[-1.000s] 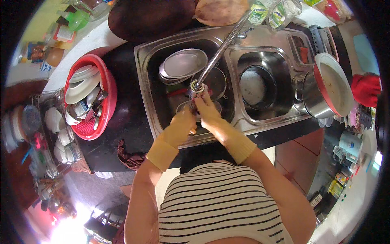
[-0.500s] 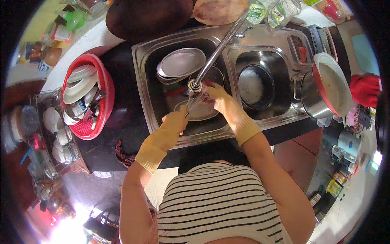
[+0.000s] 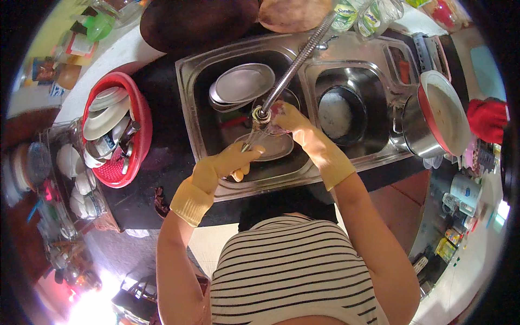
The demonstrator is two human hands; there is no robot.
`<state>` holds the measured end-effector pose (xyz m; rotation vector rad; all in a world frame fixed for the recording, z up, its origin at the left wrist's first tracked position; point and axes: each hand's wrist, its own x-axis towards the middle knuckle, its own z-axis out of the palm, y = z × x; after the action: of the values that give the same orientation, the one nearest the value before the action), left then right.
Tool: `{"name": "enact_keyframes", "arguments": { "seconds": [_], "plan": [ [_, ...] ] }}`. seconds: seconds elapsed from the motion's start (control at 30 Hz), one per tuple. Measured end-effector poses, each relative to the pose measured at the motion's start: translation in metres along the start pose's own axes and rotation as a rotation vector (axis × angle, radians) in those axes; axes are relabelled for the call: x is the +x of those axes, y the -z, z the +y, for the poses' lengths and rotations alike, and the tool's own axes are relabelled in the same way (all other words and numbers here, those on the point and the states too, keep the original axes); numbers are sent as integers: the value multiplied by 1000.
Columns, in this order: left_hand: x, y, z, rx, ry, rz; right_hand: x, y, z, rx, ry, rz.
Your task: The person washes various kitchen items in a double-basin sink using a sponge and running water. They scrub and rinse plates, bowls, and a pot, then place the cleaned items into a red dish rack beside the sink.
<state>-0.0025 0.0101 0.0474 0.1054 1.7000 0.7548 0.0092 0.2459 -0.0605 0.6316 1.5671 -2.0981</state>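
Left of the double-basin stainless steel sink [image 3: 189, 108] a round red plastic basket [image 3: 142, 116] sits on the dark counter, full of white plates and metal utensils. Just left of the basket, a clear rack of white bowls [image 3: 76, 181]. In the sink's left basin a stack of oval steel plates [image 3: 242, 84] leans at the back. Left hand [image 3: 230, 162], yellow rubber glove, is over the front of that basin, fingers curled shut around the lower end of a thin metal utensil [image 3: 254, 138], probably a whisk or tongs, can't tell which; the utensil slants up and right from the grip toward the nozzle of the long flexible steel faucet hose [image 3: 295, 62]. Under both hands a round glass plate [image 3: 271, 145] lies flat on the basin floor. Right hand [image 3: 290, 116], also yellow-gloved, is just right of the nozzle, fingers closed narrow on the utensil's upper end with something pinkish, maybe a scrubber, unclear. So the utensil spans between both grips, left hand low, right hand high, inside the left basin. In the sink's right basin a round dark pan [image 3: 337, 114] lies flat. Right of the sink a steel pot with a red-rimmed lid [image 3: 433, 116] stands on the counter edge, with a red cloth [image 3: 487, 119] further right.
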Motion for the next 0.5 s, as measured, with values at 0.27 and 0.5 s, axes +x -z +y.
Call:
{"name": "enact_keyframes", "arguments": {
  "seconds": [0.27, 0.5],
  "plan": [
    [13, -9, 30, 235, 5, 86, -31, -26, 38, 334, -240, -320],
    [49, -21, -29, 99, 188, 138, -56, -35, 32, 570, -120, 145]
  ]
}}
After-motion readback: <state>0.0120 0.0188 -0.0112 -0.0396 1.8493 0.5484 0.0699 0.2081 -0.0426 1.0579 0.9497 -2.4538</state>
